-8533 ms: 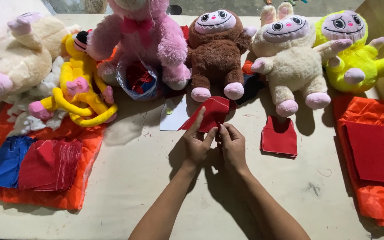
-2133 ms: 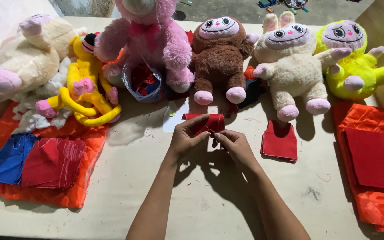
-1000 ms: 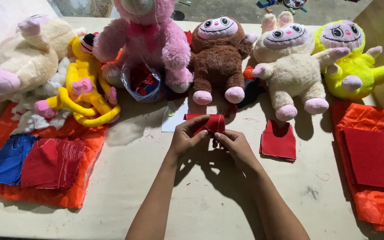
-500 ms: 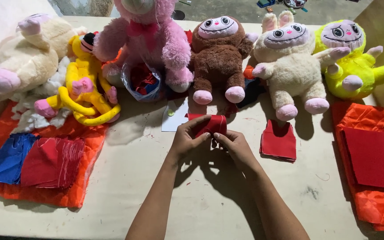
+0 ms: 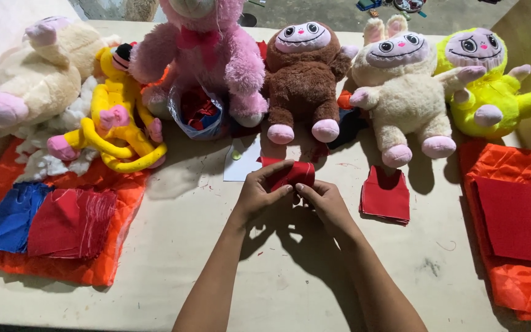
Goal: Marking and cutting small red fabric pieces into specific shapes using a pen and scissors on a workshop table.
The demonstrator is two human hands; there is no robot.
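Both my hands meet at the table's middle over a small folded piece of red fabric (image 5: pixel 297 173). My left hand (image 5: pixel 259 193) pinches its left side with thumb and fingers. My right hand (image 5: pixel 324 201) grips its lower right edge, fingertips touching the left hand. The fabric looks rolled or folded into a short band, partly hidden by my fingers. A white paper (image 5: pixel 244 165) lies just beyond the hands.
A row of plush toys lines the back: cream (image 5: pixel 29 74), yellow (image 5: pixel 115 123), pink (image 5: pixel 207 49), brown (image 5: pixel 302 74), beige rabbit (image 5: pixel 401 92), lime (image 5: pixel 483 86). Red fabric stack (image 5: pixel 386 197) lies to the right. Orange cloths with red and blue pieces lie left (image 5: pixel 62 221) and right (image 5: pixel 514 221).
The red fabric went from a flat open piece to a compact folded band over the earlier frames. In the last second my hands have barely shifted.
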